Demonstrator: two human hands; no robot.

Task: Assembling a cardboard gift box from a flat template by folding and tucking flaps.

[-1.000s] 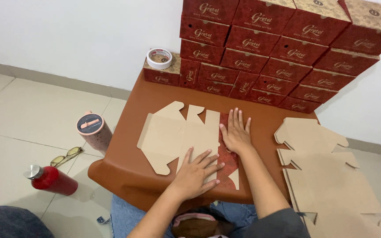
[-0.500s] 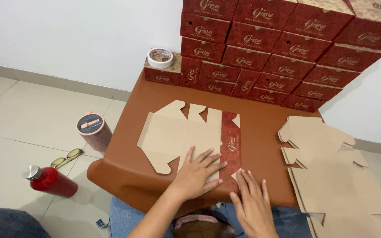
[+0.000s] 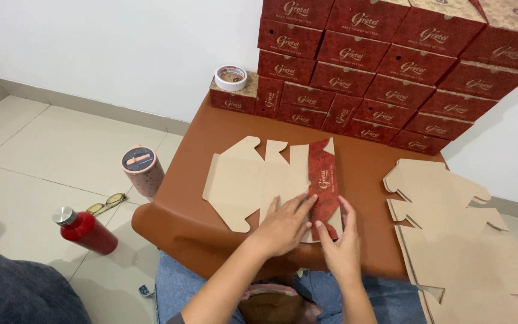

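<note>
Pressing a flat cardboard box blank (image 3: pixel 271 180) onto the brown table (image 3: pixel 199 210), left hand (image 3: pixel 284 225) spread flat on its near edge, right hand (image 3: pixel 340 246) open beside it, fingers on the red panel (image 3: pixel 322 174), neither hand grasping.

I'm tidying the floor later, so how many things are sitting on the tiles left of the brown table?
3: a pink cylindrical container nearest the table, a pair of glasses lying just in front of it, and a red bottle with a silver cap further left. More may lie out of view.
</note>
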